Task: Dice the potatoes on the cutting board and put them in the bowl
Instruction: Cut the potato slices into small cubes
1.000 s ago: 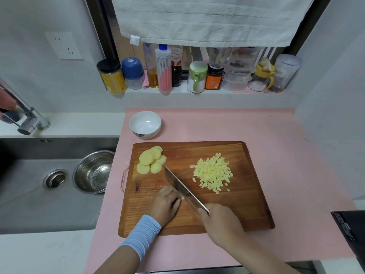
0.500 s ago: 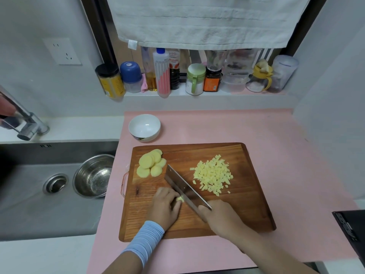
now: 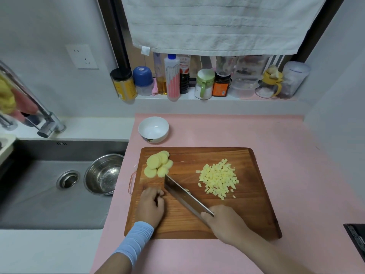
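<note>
A wooden cutting board (image 3: 246,220) lies on the pink mat. Round potato slices (image 3: 158,164) are stacked at its far left corner. A heap of small potato cubes (image 3: 218,178) sits right of centre. My right hand (image 3: 223,222) grips the handle of a cleaver (image 3: 184,195) whose blade runs diagonally toward the slices. My left hand (image 3: 151,206) rests curled on the board left of the blade; whatever lies under its fingers is hidden. A few cut bits show just right of the blade. The white bowl (image 3: 153,129) stands empty behind the board.
The sink (image 3: 49,194) to the left holds a steel bowl (image 3: 102,173). A faucet (image 3: 39,115) reaches over it. Jars and bottles (image 3: 203,84) line the ledge under a hanging towel (image 3: 215,22). A black object (image 3: 357,242) pokes in at the right edge.
The cleaver's blade has risen and swung slightly left toward the slices. My left hand has slid left along the board, away from the blade.
</note>
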`<action>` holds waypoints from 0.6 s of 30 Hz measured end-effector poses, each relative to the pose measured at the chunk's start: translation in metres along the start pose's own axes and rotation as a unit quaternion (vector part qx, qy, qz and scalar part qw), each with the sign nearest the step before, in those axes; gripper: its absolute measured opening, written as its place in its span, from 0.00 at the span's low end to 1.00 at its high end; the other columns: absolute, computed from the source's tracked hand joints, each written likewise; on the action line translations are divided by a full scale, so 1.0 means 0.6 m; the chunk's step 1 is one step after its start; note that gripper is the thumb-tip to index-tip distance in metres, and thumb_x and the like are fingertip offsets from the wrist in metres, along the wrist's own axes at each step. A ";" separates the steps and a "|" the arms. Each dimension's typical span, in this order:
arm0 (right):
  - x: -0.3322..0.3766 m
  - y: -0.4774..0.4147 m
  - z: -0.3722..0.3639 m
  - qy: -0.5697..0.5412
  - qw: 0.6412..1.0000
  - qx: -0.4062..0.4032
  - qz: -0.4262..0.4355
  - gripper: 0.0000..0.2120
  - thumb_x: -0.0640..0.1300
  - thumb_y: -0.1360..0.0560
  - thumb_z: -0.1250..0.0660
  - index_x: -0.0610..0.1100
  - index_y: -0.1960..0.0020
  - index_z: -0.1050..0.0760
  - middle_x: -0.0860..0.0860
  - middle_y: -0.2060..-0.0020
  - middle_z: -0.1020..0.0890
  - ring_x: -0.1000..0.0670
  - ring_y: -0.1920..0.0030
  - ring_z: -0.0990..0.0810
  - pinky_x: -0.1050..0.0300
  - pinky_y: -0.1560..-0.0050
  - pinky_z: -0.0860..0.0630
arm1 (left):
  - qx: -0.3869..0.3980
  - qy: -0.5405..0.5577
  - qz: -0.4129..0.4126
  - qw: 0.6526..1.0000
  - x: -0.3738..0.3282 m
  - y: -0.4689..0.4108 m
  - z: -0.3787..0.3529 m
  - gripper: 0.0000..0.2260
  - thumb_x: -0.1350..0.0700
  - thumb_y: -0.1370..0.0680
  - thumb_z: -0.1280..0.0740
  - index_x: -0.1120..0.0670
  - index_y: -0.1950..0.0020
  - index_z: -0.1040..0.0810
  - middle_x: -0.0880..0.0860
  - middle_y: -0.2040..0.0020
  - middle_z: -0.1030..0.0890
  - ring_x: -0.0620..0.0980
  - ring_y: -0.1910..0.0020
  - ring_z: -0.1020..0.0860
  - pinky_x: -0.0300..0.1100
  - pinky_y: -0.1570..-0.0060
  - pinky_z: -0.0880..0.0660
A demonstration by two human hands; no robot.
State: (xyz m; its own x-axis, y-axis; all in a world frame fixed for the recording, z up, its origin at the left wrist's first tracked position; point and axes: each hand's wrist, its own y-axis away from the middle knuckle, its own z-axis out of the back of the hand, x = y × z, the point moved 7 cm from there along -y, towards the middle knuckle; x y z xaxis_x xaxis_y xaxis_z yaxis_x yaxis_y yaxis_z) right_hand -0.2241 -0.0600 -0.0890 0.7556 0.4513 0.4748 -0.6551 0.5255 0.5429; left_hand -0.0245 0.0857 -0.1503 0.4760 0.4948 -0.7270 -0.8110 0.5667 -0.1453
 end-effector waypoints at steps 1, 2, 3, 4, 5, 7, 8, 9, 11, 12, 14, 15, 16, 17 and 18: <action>-0.005 -0.001 0.002 0.006 1.000 -0.005 -0.004 0.20 0.57 0.17 0.41 0.50 0.65 0.29 0.54 0.69 0.23 0.53 0.67 0.24 0.54 0.63 0.28 | 0.007 -0.010 0.005 1.000 0.000 -0.001 -0.001 0.10 0.66 0.28 0.34 0.51 0.58 0.24 0.45 0.58 0.22 0.47 0.54 0.27 0.37 0.53 0.34; -0.009 -0.002 0.007 0.009 1.000 -0.013 -0.009 0.19 0.57 0.17 0.41 0.51 0.64 0.28 0.54 0.67 0.21 0.53 0.66 0.22 0.55 0.63 0.28 | 0.011 -0.016 0.008 1.000 -0.002 -0.002 -0.002 0.10 0.67 0.28 0.33 0.51 0.57 0.23 0.46 0.57 0.22 0.47 0.53 0.27 0.37 0.52 0.34; -0.016 -0.003 0.014 0.012 1.000 -0.023 -0.015 0.18 0.57 0.17 0.41 0.51 0.63 0.27 0.54 0.65 0.20 0.53 0.64 0.21 0.55 0.63 0.27 | 0.014 -0.020 0.006 1.000 -0.006 -0.006 -0.004 0.10 0.67 0.28 0.33 0.51 0.56 0.22 0.46 0.57 0.22 0.48 0.53 0.27 0.39 0.51 0.33; -0.024 -0.006 0.023 0.017 0.999 -0.035 -0.021 0.17 0.57 0.17 0.41 0.51 0.61 0.26 0.55 0.64 0.20 0.53 0.63 0.20 0.56 0.63 0.27 | 0.018 -0.024 0.001 1.000 -0.009 -0.010 -0.008 0.10 0.67 0.28 0.33 0.52 0.55 0.21 0.46 0.56 0.22 0.49 0.52 0.26 0.42 0.50 0.31; -0.033 -0.009 0.033 0.026 0.998 -0.051 -0.029 0.16 0.57 0.17 0.42 0.52 0.59 0.25 0.55 0.63 0.19 0.54 0.62 0.20 0.57 0.64 0.26 | 0.024 -0.029 -0.005 0.999 -0.013 -0.016 -0.013 0.10 0.66 0.27 0.33 0.52 0.54 0.21 0.47 0.55 0.22 0.49 0.52 0.26 0.44 0.48 0.29; -0.051 -0.017 0.058 0.037 0.994 -0.089 -0.046 0.16 0.57 0.17 0.42 0.51 0.55 0.22 0.55 0.62 0.19 0.53 0.60 0.19 0.57 0.64 0.26 | 0.039 -0.046 -0.011 0.998 -0.021 -0.029 -0.023 0.09 0.65 0.27 0.33 0.52 0.51 0.19 0.47 0.53 0.21 0.49 0.49 0.25 0.43 0.44 0.29; -0.060 -0.022 0.069 0.034 0.993 -0.101 -0.051 0.16 0.57 0.17 0.43 0.51 0.53 0.21 0.55 0.62 0.18 0.52 0.60 0.19 0.56 0.63 0.26 | 0.045 -0.052 -0.014 0.998 -0.026 -0.036 -0.027 0.10 0.64 0.26 0.33 0.52 0.49 0.19 0.46 0.51 0.21 0.48 0.48 0.25 0.40 0.43 0.31; -0.067 -0.026 0.077 0.026 0.993 -0.106 -0.054 0.16 0.57 0.17 0.43 0.50 0.54 0.21 0.55 0.62 0.18 0.51 0.59 0.19 0.56 0.64 0.27 | 0.047 -0.057 -0.017 0.997 -0.033 -0.044 -0.028 0.11 0.64 0.26 0.34 0.52 0.47 0.19 0.46 0.50 0.22 0.47 0.47 0.26 0.38 0.43 0.32; -0.071 -0.031 0.087 0.014 0.993 -0.104 -0.052 0.16 0.56 0.17 0.43 0.50 0.57 0.23 0.55 0.63 0.19 0.52 0.60 0.19 0.57 0.66 0.29 | 0.030 -0.065 -0.032 0.997 -0.049 -0.064 -0.022 0.12 0.65 0.26 0.33 0.53 0.46 0.19 0.48 0.50 0.22 0.50 0.47 0.26 0.41 0.43 0.30; -0.070 -0.032 0.091 0.011 0.993 -0.103 -0.047 0.16 0.56 0.17 0.42 0.50 0.57 0.23 0.55 0.63 0.19 0.52 0.60 0.19 0.57 0.65 0.29 | 0.011 -0.070 -0.039 0.997 -0.056 -0.075 -0.015 0.12 0.66 0.27 0.33 0.54 0.47 0.19 0.50 0.50 0.22 0.52 0.47 0.26 0.45 0.43 0.28; -0.061 -0.035 0.092 0.002 0.994 -0.102 -0.033 0.15 0.57 0.17 0.42 0.51 0.54 0.23 0.55 0.62 0.19 0.52 0.59 0.19 0.56 0.63 0.27 | -0.028 -0.084 -0.027 0.996 -0.058 -0.104 0.001 0.14 0.67 0.29 0.31 0.56 0.45 0.20 0.55 0.47 0.22 0.57 0.45 0.28 0.50 0.42 0.27; -0.055 -0.036 0.092 -0.005 0.994 -0.102 -0.027 0.15 0.57 0.17 0.42 0.51 0.53 0.23 0.56 0.61 0.19 0.52 0.58 0.19 0.56 0.62 0.26 | -0.036 -0.095 -0.012 0.995 -0.053 -0.121 0.008 0.16 0.66 0.29 0.31 0.57 0.42 0.20 0.56 0.44 0.23 0.58 0.43 0.29 0.50 0.40 0.29; -0.047 -0.037 0.091 -0.011 0.994 -0.102 -0.021 0.15 0.57 0.17 0.42 0.51 0.52 0.22 0.56 0.61 0.18 0.52 0.58 0.19 0.56 0.60 0.25 | -0.032 -0.108 0.002 0.994 -0.048 -0.138 0.012 0.18 0.64 0.29 0.30 0.56 0.40 0.21 0.56 0.41 0.23 0.59 0.41 0.29 0.50 0.38 0.31; -0.040 -0.039 0.089 -0.017 0.994 -0.103 -0.017 0.15 0.57 0.17 0.42 0.51 0.52 0.22 0.56 0.61 0.18 0.52 0.58 0.19 0.55 0.59 0.23 | -0.012 -0.122 0.015 0.992 -0.042 -0.156 0.013 0.19 0.62 0.29 0.30 0.55 0.37 0.23 0.56 0.38 0.24 0.60 0.39 0.30 0.51 0.36 0.33; -0.032 -0.041 0.087 -0.021 0.994 -0.103 -0.013 0.16 0.58 0.17 0.42 0.51 0.53 0.21 0.55 0.62 0.18 0.53 0.59 0.19 0.54 0.58 0.22 | 0.017 -0.138 0.031 0.990 -0.035 -0.172 0.011 0.20 0.60 0.27 0.30 0.54 0.35 0.24 0.56 0.36 0.25 0.60 0.37 0.31 0.50 0.35 0.34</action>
State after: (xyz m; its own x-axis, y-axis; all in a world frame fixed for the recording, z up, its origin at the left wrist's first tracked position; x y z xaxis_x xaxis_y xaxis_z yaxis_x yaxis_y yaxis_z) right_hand -0.2229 -0.1192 -0.0752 0.7692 0.4071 0.4926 -0.6166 0.6753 0.4047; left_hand 0.0513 0.0210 -0.1156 0.5037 0.6886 -0.5216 -0.8323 0.5486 -0.0795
